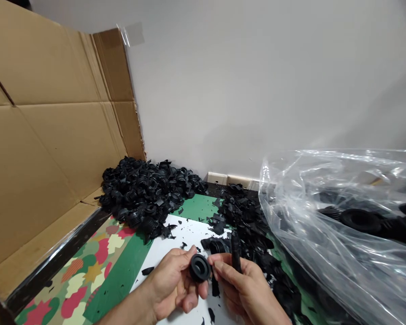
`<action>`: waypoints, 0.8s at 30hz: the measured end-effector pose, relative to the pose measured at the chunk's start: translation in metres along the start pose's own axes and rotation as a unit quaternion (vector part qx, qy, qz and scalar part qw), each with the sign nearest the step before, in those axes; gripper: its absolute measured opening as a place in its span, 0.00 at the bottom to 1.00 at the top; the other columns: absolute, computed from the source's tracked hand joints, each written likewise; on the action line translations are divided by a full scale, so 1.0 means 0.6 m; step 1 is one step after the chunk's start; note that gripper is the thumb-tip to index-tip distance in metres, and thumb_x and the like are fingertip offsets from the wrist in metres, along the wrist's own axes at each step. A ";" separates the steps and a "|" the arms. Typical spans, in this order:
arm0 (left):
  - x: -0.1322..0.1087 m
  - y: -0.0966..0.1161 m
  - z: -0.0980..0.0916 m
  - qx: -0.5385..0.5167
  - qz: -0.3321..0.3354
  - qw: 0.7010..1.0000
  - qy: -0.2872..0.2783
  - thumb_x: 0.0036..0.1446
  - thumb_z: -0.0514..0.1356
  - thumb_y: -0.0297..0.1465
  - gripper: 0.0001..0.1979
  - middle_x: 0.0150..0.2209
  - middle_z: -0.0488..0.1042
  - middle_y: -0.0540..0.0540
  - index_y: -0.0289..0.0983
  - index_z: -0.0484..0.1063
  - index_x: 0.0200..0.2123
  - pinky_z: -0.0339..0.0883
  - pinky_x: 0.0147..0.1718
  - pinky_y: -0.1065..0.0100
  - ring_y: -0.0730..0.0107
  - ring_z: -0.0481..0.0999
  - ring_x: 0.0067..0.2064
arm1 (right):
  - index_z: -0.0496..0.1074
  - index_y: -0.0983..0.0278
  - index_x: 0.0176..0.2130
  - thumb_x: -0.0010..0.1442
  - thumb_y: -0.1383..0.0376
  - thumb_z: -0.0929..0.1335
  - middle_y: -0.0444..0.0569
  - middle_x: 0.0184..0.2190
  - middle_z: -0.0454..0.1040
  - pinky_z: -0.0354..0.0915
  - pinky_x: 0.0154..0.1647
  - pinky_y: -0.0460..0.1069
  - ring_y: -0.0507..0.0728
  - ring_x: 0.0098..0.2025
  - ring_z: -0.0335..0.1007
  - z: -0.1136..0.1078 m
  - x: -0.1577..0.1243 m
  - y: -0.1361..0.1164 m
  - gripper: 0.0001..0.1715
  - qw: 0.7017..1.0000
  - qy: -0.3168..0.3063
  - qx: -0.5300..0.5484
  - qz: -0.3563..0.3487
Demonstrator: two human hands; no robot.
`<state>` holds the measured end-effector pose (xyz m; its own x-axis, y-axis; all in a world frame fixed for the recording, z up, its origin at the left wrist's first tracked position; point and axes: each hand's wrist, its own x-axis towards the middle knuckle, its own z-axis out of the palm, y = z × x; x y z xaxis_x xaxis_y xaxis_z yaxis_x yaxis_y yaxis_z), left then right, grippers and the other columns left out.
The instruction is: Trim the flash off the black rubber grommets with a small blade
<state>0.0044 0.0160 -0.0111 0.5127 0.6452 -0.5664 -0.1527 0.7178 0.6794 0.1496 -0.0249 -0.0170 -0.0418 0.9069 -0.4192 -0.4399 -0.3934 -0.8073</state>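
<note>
My left hand (171,282) grips a round black rubber part (199,268) with a hole in its middle, held at its edge between thumb and fingers. My right hand (245,289) is closed too, its fingertips touching the part's right side. It also holds a thin dark strip or tool (236,253) that stands up between its fingers; I cannot make out what it is. Both hands hover low over a white sheet (186,234) strewn with black scraps.
A heap of ribbed black rubber parts (147,194) lies at the back left. Black trimmings (246,221) pile up in the middle. A clear plastic bag (341,225) with more black parts fills the right. An open cardboard box flap (47,135) stands at left.
</note>
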 end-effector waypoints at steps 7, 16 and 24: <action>-0.003 -0.004 0.002 0.028 0.046 0.998 0.019 0.51 0.64 0.43 0.18 0.14 0.73 0.46 0.33 0.68 0.24 0.45 0.07 0.80 0.82 0.60 0.08 | 0.77 0.67 0.28 0.43 0.50 0.75 0.33 0.11 0.50 0.40 0.16 0.44 0.44 0.14 0.35 -0.005 0.004 0.006 0.22 0.998 0.014 -0.059 -0.032; 0.000 -0.010 0.002 0.077 0.057 0.995 0.018 0.43 0.67 0.51 0.26 0.14 0.72 0.45 0.30 0.71 0.25 0.38 0.07 0.79 0.84 0.59 0.09 | 0.72 0.65 0.25 0.49 0.60 0.67 0.47 0.22 0.73 0.61 0.30 0.49 0.57 0.27 0.67 0.009 0.004 0.014 0.10 0.948 0.042 -0.236 -0.207; -0.002 -0.013 0.003 0.058 0.062 0.996 0.040 0.42 0.68 0.47 0.24 0.14 0.71 0.47 0.31 0.70 0.24 0.39 0.07 0.79 0.83 0.59 0.08 | 0.71 0.64 0.25 0.48 0.64 0.62 0.44 0.20 0.71 0.60 0.28 0.48 0.56 0.26 0.65 0.018 0.000 0.009 0.10 0.945 0.037 -0.264 -0.190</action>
<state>0.0064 0.0092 -0.0152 0.4261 0.7495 -0.5067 -0.1090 0.5985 0.7937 0.1376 -0.0254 -0.0171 0.1007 0.9925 -0.0687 0.1001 -0.0789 -0.9918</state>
